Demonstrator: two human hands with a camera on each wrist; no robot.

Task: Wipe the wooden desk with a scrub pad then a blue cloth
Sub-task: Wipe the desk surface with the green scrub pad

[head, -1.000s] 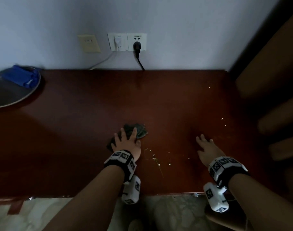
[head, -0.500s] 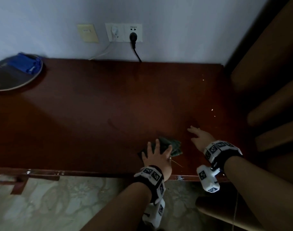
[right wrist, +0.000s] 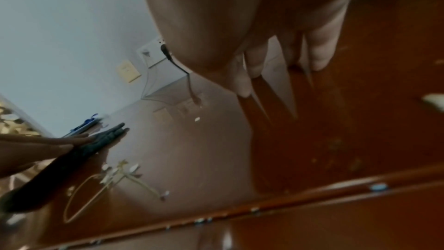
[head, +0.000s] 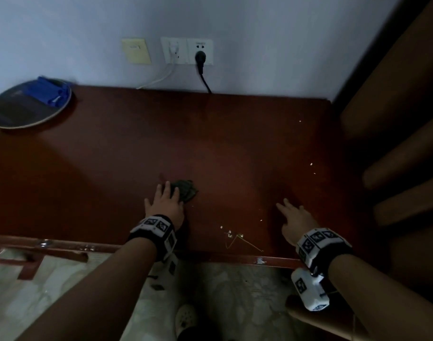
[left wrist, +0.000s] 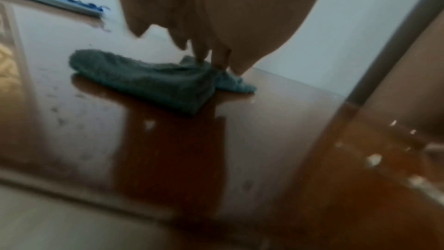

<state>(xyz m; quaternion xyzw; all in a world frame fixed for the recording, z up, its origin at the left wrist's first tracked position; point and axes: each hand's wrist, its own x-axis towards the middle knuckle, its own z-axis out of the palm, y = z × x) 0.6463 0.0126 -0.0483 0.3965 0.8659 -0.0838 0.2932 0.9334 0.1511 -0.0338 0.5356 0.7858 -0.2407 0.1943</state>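
A dark green scrub pad [head: 186, 189] [left wrist: 149, 81] lies on the reddish-brown wooden desk [head: 112, 156], a little left of the middle. My left hand [head: 165, 201] presses flat on its near edge with straight fingers [left wrist: 201, 52]. My right hand [head: 293, 217] rests flat on the bare desk to the right, fingers [right wrist: 242, 81] spread and straight, holding nothing. The blue cloth [head: 51, 92] lies on a round dark plate [head: 16, 114] at the desk's back left corner.
Pale crumbs and thin stalks [head: 235, 238] lie near the desk's front edge between my hands. More specks [head: 311, 164] dot the right side. Wall sockets with a black plug [head: 200, 56] sit above the back edge. A wooden chair back [head: 395, 143] stands at the right.
My left hand has pushed the scrub pad away from the front edge and to the left, leaving the crumbs and stalks uncovered near the edge. My right hand stayed flat on the desk.
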